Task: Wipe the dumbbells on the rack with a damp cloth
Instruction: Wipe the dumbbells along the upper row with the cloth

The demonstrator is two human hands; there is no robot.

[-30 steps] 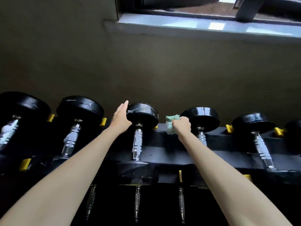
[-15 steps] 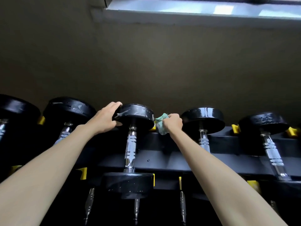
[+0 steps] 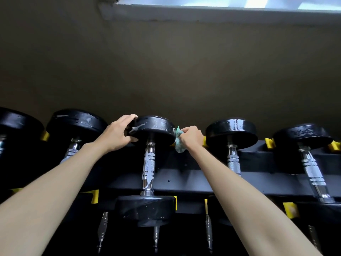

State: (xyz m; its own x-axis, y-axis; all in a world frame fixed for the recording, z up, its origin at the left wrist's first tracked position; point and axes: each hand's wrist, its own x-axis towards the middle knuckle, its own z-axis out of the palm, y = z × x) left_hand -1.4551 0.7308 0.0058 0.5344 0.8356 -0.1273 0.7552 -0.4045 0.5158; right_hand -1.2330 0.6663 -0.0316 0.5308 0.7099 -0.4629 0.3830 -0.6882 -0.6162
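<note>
A black dumbbell [image 3: 149, 163] with a chrome handle lies across the top shelf of the black rack [image 3: 184, 183], its far head streaked with wet marks. My left hand [image 3: 118, 133] grips the left rim of that far head. My right hand [image 3: 191, 136] holds a crumpled green cloth [image 3: 178, 140] against the head's right side. The near head of this dumbbell sits at the shelf's front edge.
More black dumbbells lie on either side: one to the left [image 3: 76, 126], one to the right [image 3: 231, 133], another further right [image 3: 302, 137]. Yellow dividers [image 3: 268, 143] separate them. Chrome handles of a lower row show below. A brown wall and window ledge [image 3: 203, 12] rise behind.
My left hand went from open beside the far head to gripping its left rim. My right hand brought the cloth leftward onto the head's right side.
</note>
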